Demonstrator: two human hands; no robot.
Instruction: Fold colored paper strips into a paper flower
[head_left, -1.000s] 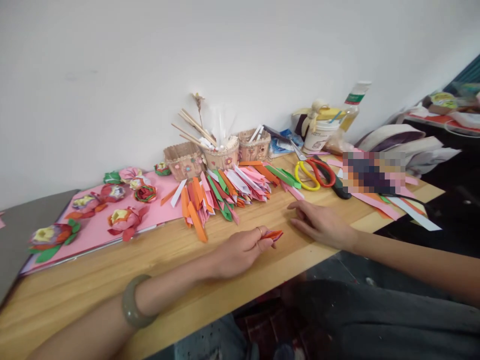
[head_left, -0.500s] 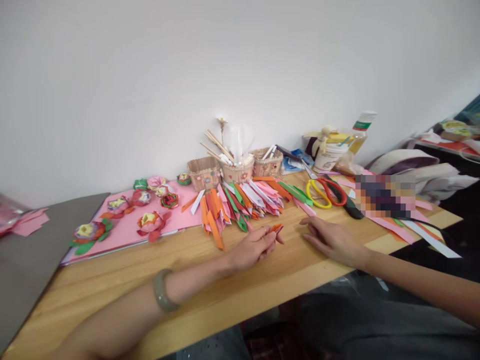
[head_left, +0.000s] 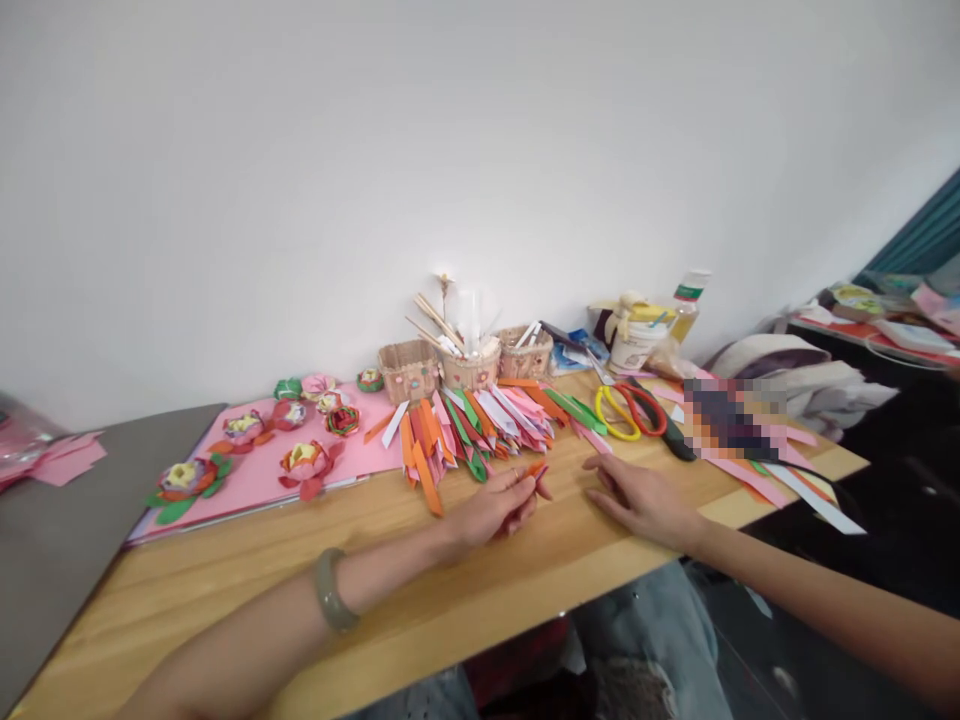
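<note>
Left hand (head_left: 491,508) pinches orange paper piece (head_left: 537,468), lower centre of frame; long axis unclear. Right hand (head_left: 643,500) loosely open, apart, rightward.

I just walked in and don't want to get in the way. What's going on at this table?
A person's left hand pinches a small piece of orange paper. The right hand is apart from it, fingers loosely bent, holding nothing visible. Beyond them lies a pile of folded paper strips, and several paper flowers sit to the left, most on a pink sheet.
</note>
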